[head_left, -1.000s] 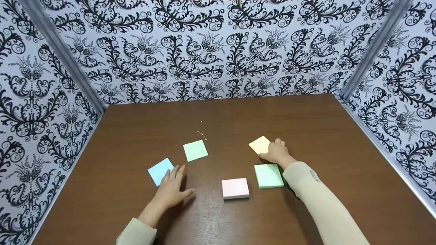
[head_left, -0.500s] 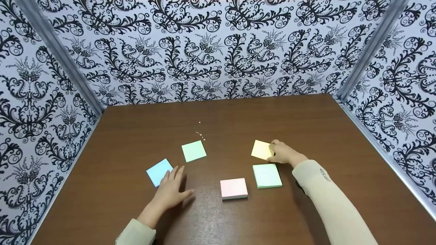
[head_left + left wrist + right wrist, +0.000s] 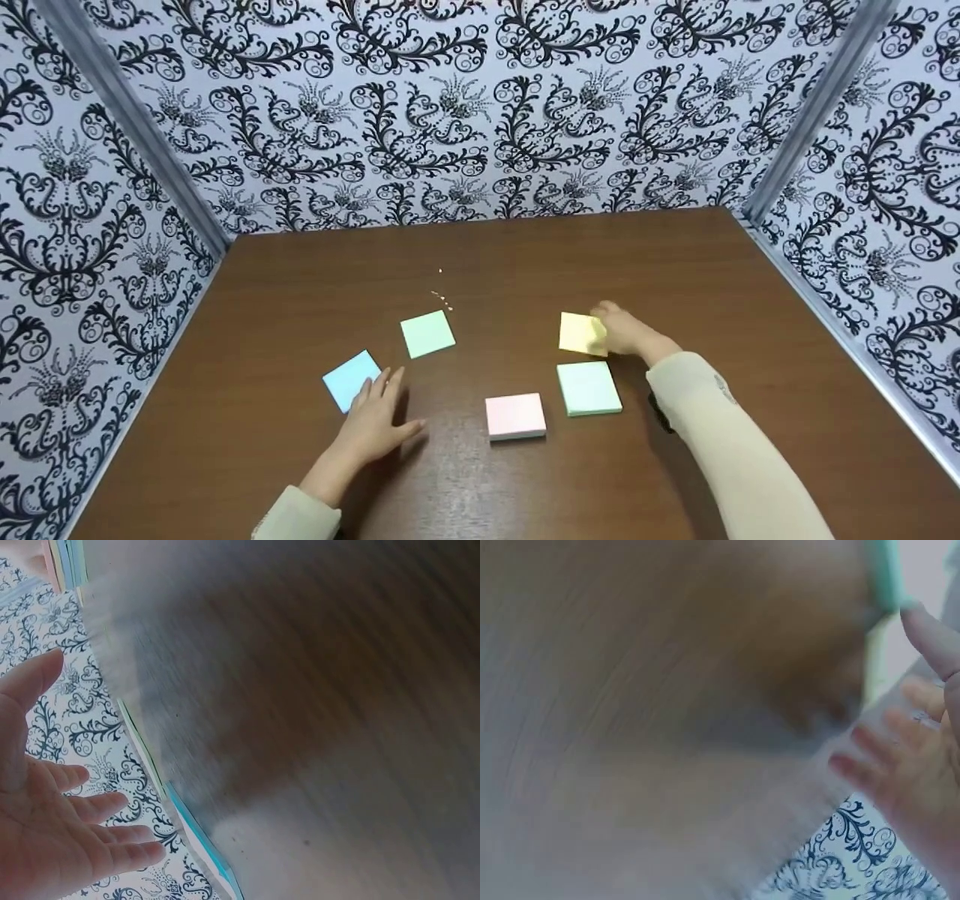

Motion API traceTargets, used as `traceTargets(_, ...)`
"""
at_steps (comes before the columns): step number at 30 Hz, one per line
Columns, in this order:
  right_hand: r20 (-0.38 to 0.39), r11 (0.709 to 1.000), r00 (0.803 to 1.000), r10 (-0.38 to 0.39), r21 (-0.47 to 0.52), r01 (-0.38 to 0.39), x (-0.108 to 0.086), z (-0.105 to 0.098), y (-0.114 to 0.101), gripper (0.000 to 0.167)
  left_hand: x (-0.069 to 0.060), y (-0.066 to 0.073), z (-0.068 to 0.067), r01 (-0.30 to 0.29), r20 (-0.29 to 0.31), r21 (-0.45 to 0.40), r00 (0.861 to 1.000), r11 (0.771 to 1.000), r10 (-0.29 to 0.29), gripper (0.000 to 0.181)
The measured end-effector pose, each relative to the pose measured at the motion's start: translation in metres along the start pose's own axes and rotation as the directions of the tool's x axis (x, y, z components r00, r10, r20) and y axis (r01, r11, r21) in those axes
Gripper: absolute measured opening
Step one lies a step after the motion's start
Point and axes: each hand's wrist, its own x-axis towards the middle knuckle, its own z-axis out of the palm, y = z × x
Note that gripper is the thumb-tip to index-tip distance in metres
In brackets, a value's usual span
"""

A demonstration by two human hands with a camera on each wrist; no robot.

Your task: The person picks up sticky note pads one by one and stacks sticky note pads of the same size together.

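In the head view my right hand (image 3: pixel 627 332) is at the right side of a yellow pad (image 3: pixel 581 334); whether it touches the pad cannot be told. The right wrist view shows this hand (image 3: pixel 911 757) blurred, its fingers spread apart, beside the yellow pad (image 3: pixel 874 664). Just in front of the yellow pad lies a thicker mint-green pad (image 3: pixel 589 388). My left hand (image 3: pixel 373 424) is held with fingers extended and thumb apart, its fingertips over the right edge of a blue pad (image 3: pixel 350 379). The left wrist view shows this hand (image 3: pixel 60 825) holding nothing.
A light green pad (image 3: pixel 427 334) lies behind the left hand, with small pale crumbs (image 3: pixel 442 300) beyond it. A thick pink-topped stack (image 3: pixel 515 416) sits between the hands on the brown table (image 3: pixel 495 262). Patterned walls (image 3: pixel 420 112) stand at the back and both sides.
The yellow pad has turned so that its edges lie straighter, and it has shifted slightly right and nearer. My right hand has shifted and its fingers have come off the pad's top. My left hand stays put.
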Motion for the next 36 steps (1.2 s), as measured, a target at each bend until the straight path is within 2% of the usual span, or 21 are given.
traceTargets(2, -0.093, 0.994, 0.991, 0.099, 0.048, -0.095, 0.003, 0.001, -0.008, 0.061, 0.000, -0.001, 0.000, 0.000, 0.001, 0.001, 1.000, 1.000, 0.000, 0.083)
traceTargets(4, -0.144, 0.977, 0.967, 0.209, 0.069, -0.201, 0.005, 0.003, -0.019, 0.064, 0.000, -0.002, 0.000, 0.000, 0.003, 0.003, 1.000, 1.000, 0.000, 0.084)
traceTargets(6, -0.115, 0.950, 0.944, 0.309, 0.077, -0.302, 0.008, 0.006, -0.030, 0.070, 0.000, -0.002, -0.001, 0.002, 0.005, 0.000, 1.000, 1.000, -0.002, 0.084)
traceTargets(8, -0.076, 0.928, 0.926, 0.371, 0.057, -0.367, 0.011, 0.010, -0.040, 0.074, 0.000, -0.002, -0.002, 0.005, 0.011, -0.002, 1.000, 1.000, -0.005, 0.084)
traceTargets(10, -0.056, 0.907, 0.905, 0.421, 0.044, -0.419, 0.014, 0.015, -0.047, 0.078, 0.000, -0.001, -0.002, 0.004, 0.016, 0.000, 1.000, 1.000, -0.004, 0.084)
traceTargets(13, -0.076, 0.880, 0.877, 0.475, 0.023, -0.475, 0.018, 0.022, -0.054, 0.081, 0.001, 0.000, -0.003, 0.001, 0.019, 0.007, 1.000, 1.000, -0.001, 0.083)
traceTargets(16, -0.094, 0.873, 0.872, 0.481, -0.047, -0.486, 0.020, 0.026, -0.055, 0.084, 0.001, 0.000, -0.003, 0.001, 0.015, 0.017, 1.000, 1.000, -0.001, 0.083)
traceTargets(19, -0.101, 0.874, 0.879, 0.465, -0.105, -0.474, 0.021, 0.029, -0.054, 0.082, 0.000, 0.000, -0.004, 0.007, 0.015, 0.021, 1.000, 1.000, -0.007, 0.083)
traceTargets(28, -0.107, 0.869, 0.880, 0.463, -0.142, -0.474, 0.021, 0.031, -0.050, 0.083, 0.000, 0.000, -0.004, 0.010, 0.014, 0.005, 1.000, 1.000, -0.010, 0.084)
traceTargets(36, -0.054, 0.887, 0.886, 0.461, 0.017, -0.461, 0.014, 0.025, -0.047, 0.077, 0.000, -0.003, -0.001, 0.008, 0.006, 0.013, 1.000, 1.000, -0.008, 0.084)
